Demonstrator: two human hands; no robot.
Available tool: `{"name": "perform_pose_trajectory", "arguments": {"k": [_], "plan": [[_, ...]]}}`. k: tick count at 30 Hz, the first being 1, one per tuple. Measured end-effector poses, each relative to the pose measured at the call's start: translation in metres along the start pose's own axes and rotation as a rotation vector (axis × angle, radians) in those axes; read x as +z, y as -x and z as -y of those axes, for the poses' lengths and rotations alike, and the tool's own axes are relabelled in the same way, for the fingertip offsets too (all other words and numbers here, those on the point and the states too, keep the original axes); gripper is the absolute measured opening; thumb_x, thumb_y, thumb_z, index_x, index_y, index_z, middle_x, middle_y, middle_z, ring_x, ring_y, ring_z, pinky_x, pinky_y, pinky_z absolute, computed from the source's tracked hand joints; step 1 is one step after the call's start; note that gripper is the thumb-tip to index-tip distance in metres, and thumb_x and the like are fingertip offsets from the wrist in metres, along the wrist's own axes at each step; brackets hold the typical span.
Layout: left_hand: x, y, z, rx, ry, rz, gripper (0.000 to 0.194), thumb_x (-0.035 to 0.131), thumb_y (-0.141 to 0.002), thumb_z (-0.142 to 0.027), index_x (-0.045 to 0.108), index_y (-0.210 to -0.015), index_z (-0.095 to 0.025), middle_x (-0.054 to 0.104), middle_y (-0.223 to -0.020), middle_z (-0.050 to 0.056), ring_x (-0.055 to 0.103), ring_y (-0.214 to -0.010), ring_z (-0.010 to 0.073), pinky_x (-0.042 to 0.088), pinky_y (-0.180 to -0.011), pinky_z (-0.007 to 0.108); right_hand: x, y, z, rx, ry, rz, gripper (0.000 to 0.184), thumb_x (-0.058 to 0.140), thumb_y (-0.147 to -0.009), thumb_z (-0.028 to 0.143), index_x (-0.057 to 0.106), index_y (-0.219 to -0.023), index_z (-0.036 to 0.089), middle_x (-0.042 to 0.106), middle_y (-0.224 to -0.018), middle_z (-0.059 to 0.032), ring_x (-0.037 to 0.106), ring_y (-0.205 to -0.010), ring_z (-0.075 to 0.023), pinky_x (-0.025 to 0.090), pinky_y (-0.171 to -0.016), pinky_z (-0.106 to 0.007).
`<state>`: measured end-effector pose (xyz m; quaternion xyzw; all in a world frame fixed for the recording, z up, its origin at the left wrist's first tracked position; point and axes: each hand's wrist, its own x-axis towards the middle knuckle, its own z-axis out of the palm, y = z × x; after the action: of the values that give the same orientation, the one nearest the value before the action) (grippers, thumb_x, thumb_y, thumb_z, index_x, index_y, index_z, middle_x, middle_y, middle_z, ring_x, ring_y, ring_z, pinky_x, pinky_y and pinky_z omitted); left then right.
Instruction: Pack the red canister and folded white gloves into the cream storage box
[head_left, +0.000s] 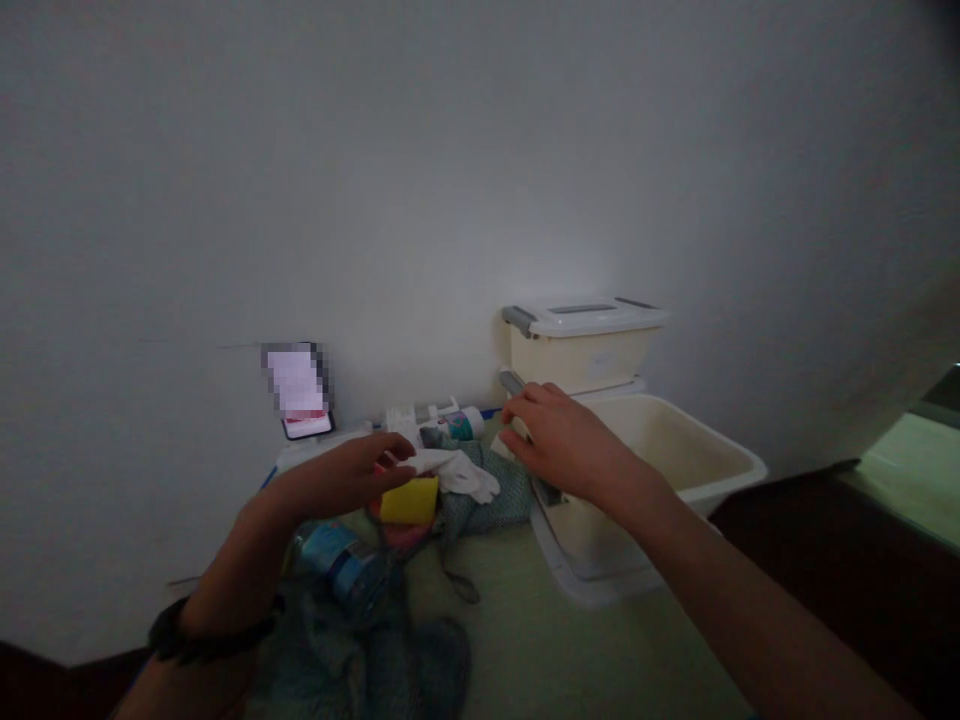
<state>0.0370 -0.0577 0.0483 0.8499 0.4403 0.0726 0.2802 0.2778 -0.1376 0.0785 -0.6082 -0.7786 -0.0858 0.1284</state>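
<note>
My left hand hovers over a small pile at the middle of the table, its fingers curved and apart. Close to its fingertips lies a crumpled white glove or cloth, and a yellow sponge sits just below it. Whether the fingertips touch the white piece I cannot tell. My right hand is at the left side of an open cream bin, with thumb and fingers bent and a gap between them. Beneath its thumb shows a small pale piece, partly hidden. A grey-green textured cloth lies between the hands.
A lidded cream box stands behind the bin against the wall. A white bottle with a coloured label lies at the back. A phone leans on the wall at left. Nearer me are a blue-labelled clear bottle and dark cloth.
</note>
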Motion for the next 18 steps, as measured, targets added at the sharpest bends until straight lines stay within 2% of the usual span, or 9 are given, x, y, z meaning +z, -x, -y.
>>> {"name": "perform_pose_trajectory", "arguments": {"k": [3,8,10,14,18], "plan": [[-0.008,0.009,0.006,-0.024,-0.056,0.025,0.042,0.045,-0.081,-0.048,0.060,-0.106,-0.017,0.069,-0.098,0.010,0.064,-0.089,0.0230,0.047,-0.077,0.032,0.002,-0.012,0.026,-0.022,-0.009,0.093,0.030,0.049,-0.086,0.030,0.066,-0.103,0.011,0.062,-0.106,-0.0157,0.052,-0.105,-0.0281,0.039,-0.093,-0.039],[-0.008,0.009,0.016,-0.108,-0.147,0.000,0.041,0.043,-0.081,-0.039,0.061,-0.106,-0.012,0.069,-0.100,0.015,0.064,-0.090,0.0268,0.047,-0.077,0.035,0.026,-0.035,0.053,-0.046,-0.248,0.171,0.031,0.042,-0.091,0.030,0.060,-0.112,0.016,0.064,-0.112,-0.0092,0.056,-0.106,-0.0187,0.040,-0.091,-0.029],[-0.008,0.007,0.021,-0.141,-0.160,-0.007,0.040,0.044,-0.080,-0.037,0.062,-0.103,-0.010,0.068,-0.103,0.017,0.063,-0.091,0.0282,0.046,-0.077,0.037,0.040,-0.041,0.055,-0.020,-0.253,0.219,0.032,0.043,-0.090,0.030,0.060,-0.113,0.014,0.063,-0.114,-0.0116,0.056,-0.108,-0.0210,0.041,-0.091,-0.031],[-0.007,0.005,0.025,-0.126,-0.122,0.039,0.038,0.045,-0.080,-0.041,0.062,-0.103,-0.015,0.070,-0.100,0.012,0.064,-0.091,0.0250,0.046,-0.077,0.033,0.063,-0.044,0.051,0.051,-0.203,0.337,0.033,0.050,-0.085,0.025,0.062,-0.109,0.006,0.063,-0.113,-0.0209,0.060,-0.103,-0.0307,0.046,-0.084,-0.039],[-0.004,0.000,0.027,-0.135,-0.118,0.066,0.039,0.044,-0.080,-0.040,0.061,-0.105,-0.014,0.070,-0.099,0.011,0.064,-0.091,0.0248,0.046,-0.077,0.033,0.068,-0.046,0.048,0.076,-0.169,0.393,0.033,0.052,-0.082,0.021,0.062,-0.111,0.008,0.066,-0.110,-0.0197,0.063,-0.101,-0.0305,0.049,-0.082,-0.038]]}}
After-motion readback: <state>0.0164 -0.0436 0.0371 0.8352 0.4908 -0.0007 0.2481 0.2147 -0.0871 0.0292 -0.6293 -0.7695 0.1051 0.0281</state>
